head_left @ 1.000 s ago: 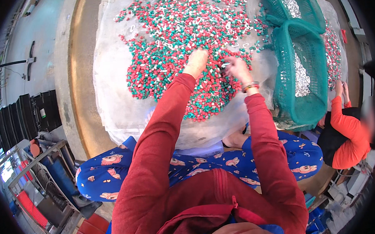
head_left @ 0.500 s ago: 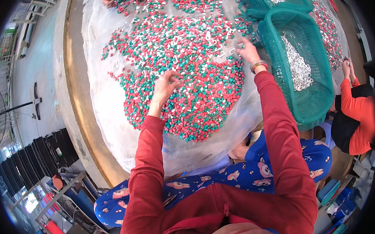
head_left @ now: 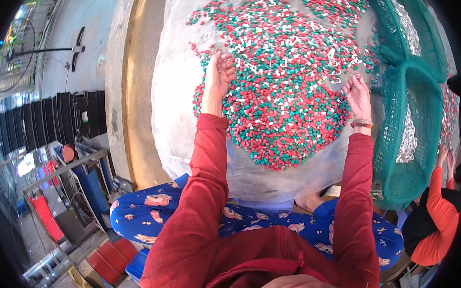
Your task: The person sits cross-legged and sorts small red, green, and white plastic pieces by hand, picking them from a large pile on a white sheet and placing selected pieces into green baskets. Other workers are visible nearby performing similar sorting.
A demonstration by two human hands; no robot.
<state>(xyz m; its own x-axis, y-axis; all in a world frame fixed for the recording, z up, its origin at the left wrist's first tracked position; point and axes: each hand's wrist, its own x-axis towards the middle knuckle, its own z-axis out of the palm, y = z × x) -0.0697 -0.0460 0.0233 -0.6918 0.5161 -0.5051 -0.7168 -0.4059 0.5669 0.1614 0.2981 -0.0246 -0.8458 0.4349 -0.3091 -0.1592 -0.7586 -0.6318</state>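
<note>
Small red, green and white pieces [head_left: 286, 120] lie in a wide heap on a translucent plastic sheet [head_left: 179, 105]. Loose white hooks [head_left: 334, 72] are scattered among them, several near the heap's right side. My left hand [head_left: 219, 75] hovers at the left edge of the heap, its fingers curled in. My right hand [head_left: 358, 96], with a beaded bracelet at the wrist, is over the right edge, close to the hooks. Its fingertips are pinched together. Whatever either hand holds is too small or hidden to make out.
To the right stand two green mesh baskets; the nearer basket [head_left: 435, 117] and the farther basket [head_left: 424, 8] both hold white hooks. Another person in an orange sleeve [head_left: 436, 211] works beyond them. A raised ledge [head_left: 139, 96] runs along the left.
The view has turned, so the heap and baskets sit farther right. My left hand has moved to the heap's left edge. My right hand has drawn nearer to me, its fingers closing.
</note>
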